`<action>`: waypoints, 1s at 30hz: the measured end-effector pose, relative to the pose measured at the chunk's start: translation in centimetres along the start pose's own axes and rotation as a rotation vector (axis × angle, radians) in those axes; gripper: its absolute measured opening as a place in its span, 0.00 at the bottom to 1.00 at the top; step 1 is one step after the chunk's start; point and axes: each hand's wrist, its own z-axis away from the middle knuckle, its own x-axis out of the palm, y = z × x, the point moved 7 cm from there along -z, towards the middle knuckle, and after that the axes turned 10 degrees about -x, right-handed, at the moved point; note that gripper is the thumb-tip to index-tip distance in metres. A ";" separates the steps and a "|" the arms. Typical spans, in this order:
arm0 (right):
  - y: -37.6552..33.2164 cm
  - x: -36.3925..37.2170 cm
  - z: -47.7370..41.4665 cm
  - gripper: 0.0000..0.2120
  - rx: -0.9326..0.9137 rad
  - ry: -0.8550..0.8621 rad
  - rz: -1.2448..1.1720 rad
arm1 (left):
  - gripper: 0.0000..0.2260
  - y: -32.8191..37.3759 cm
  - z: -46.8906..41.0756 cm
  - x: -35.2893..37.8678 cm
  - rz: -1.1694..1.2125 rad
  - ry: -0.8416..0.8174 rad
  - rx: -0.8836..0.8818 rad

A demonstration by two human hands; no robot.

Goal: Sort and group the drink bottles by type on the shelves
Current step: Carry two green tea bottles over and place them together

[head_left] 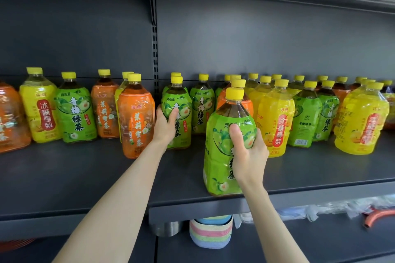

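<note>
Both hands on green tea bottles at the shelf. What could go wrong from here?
1. The right hand grips the front green bottle with its base about at the front lip of the shelf. Let go there, it may tip off.
2. The left hand grips a second green bottle close beside an orange bottle. A leftward move could knock that one over.

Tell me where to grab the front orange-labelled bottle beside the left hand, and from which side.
Probably mid-label on the orange-labelled bottle, from the front: it stands upright with its front free, while the left hand crowds its right side.
</note>
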 end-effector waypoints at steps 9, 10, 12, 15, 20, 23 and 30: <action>0.3 -0.1 0.0 0.29 0.007 0.013 0.031 | 0.31 -0.4 -0.8 0.4 -0.028 -0.024 -0.055; 0.3 -0.1 0.0 0.30 0.001 0.004 0.035 | 0.32 -0.5 -0.5 0.4 -0.036 -0.025 -0.073; 0.3 -0.1 -0.1 0.29 0.015 -0.010 0.060 | 0.34 -0.4 0.3 0.3 -0.051 -0.024 -0.107; 0.0 0.0 0.0 0.26 0.033 -0.044 0.077 | 0.33 0.3 3.0 0.0 -0.084 -0.043 -0.084; 0.5 1.1 0.6 0.29 0.001 -0.056 0.094 | 0.22 1.6 8.4 -1.6 0.051 -0.106 0.004; 0.7 3.1 1.4 0.31 0.002 -0.110 0.114 | 0.22 1.8 10.5 -1.7 0.239 -0.179 -0.018; 1.9 8.2 1.7 0.22 0.016 -0.306 0.111 | 0.29 1.7 11.0 -1.3 0.225 -0.244 -0.007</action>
